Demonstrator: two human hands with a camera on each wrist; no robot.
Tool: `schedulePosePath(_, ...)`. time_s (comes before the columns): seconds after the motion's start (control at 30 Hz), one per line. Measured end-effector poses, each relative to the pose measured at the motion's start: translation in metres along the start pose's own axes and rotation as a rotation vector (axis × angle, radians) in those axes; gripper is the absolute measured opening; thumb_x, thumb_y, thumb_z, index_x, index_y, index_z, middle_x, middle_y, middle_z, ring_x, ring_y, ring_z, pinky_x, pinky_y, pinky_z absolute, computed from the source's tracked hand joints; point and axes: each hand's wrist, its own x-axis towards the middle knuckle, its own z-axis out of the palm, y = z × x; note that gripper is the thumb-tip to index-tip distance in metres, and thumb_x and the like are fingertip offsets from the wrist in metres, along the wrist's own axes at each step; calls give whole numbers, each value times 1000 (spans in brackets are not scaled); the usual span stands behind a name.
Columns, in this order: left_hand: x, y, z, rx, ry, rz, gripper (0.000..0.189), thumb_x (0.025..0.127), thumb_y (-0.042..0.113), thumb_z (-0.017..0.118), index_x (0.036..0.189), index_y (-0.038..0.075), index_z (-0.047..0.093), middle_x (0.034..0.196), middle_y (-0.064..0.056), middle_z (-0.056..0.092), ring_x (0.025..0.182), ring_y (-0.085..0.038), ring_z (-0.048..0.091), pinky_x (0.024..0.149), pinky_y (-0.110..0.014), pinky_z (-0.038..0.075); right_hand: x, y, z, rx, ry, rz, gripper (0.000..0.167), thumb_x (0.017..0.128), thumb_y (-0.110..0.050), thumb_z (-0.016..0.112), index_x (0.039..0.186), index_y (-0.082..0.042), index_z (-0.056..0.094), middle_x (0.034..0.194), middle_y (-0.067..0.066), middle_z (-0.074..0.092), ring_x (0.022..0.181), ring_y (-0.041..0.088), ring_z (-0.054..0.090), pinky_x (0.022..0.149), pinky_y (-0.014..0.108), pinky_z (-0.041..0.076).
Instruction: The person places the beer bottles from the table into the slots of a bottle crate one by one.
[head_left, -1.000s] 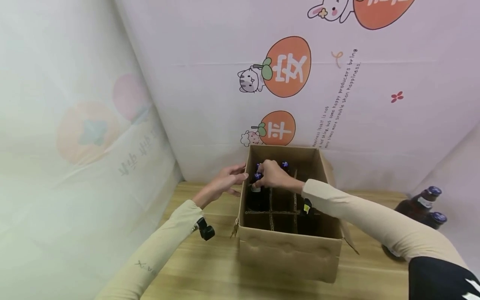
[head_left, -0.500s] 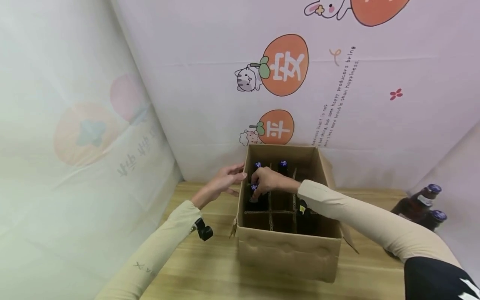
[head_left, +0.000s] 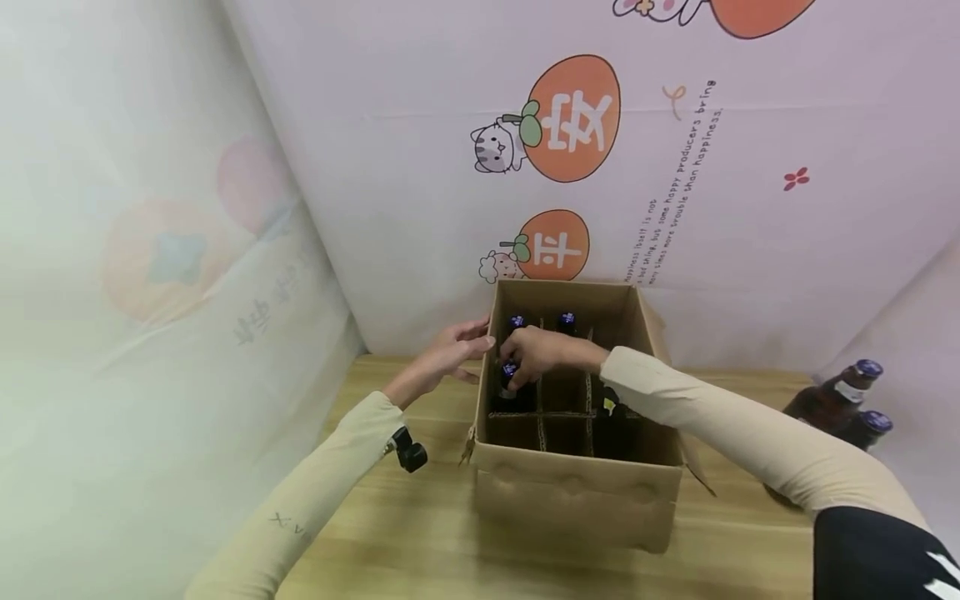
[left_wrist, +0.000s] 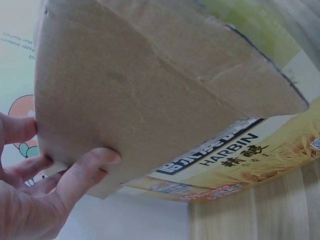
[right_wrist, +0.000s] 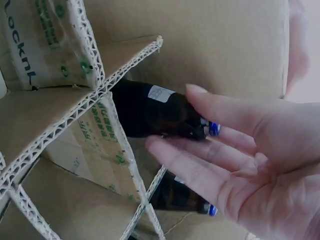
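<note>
A cardboard carton with crossed dividers stands uncovered on the table. Down in a left compartment is a dark bottle with a blue cap and a small white label. My right hand reaches in around its neck, with thumb and fairly straight fingers loosely on either side. Two more blue-capped bottles stand at the back of the carton, one in the left corner and one in the middle. Against the carton's upper left edge rests my left hand, fingers extended. A flap hangs beside it.
Two brown bottles, a rear one and a nearer one, stand on the wooden table to the right, partly behind my right sleeve. A printed white cloth wall rises close behind the carton.
The bottle at my right hand has gone down into its compartment, and the hand has moved down with it. Its fingers now lie loosely about the neck. My left hand has stayed at the carton's edge.
</note>
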Motion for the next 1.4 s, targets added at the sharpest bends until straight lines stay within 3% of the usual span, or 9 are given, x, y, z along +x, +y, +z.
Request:
schedulePosePath(0.23, 4, 0, 2, 0, 7, -13, 66, 106, 20, 61, 165, 16, 32, 166, -16, 39, 142, -42, 50, 92, -50, 65, -4, 11, -5, 90, -39, -17, 46, 92, -8, 81, 131, 10, 66, 107, 18, 76, 87, 37, 76, 76, 43, 69)
schedulePosePath(0.53, 3, 1, 1, -14, 13, -2, 67, 106, 20, 61, 165, 15, 32, 166, -17, 38, 142, -44, 51, 91, -50, 65, -3, 10, -4, 76, -5, -25, 45, 92, -8, 81, 130, 10, 66, 98, 16, 75, 85, 40, 75, 74, 44, 69)
schedulePosePath(0.77, 4, 0, 0, -23, 7, -1, 67, 106, 20, 61, 165, 14, 32, 166, -17, 38, 142, -45, 50, 92, -50, 65, -7, 7, -5, 140, 23, 35, 43, 91, -9, 81, 127, 10, 67, 87, 10, 77, 87, 40, 74, 76, 47, 68)
schedulePosePath(1.1, 5, 0, -1, -18, -5, 12, 66, 106, 21, 60, 165, 14, 32, 166, -17, 39, 141, -44, 51, 92, -51, 65, -12, 9, -10, 176, 77, -22, 25, 94, -7, 76, 114, 7, 71, 99, 16, 79, 84, 24, 74, 78, 45, 68)
schedulePosePath(1.4, 5, -1, -2, -22, 3, 1, 67, 106, 21, 61, 165, 16, 32, 165, -17, 40, 142, -45, 51, 92, -51, 65, -28, 10, -22, 223, 140, -28, 19, 97, 1, 68, 114, 10, 71, 102, 20, 78, 90, 35, 75, 83, 47, 68)
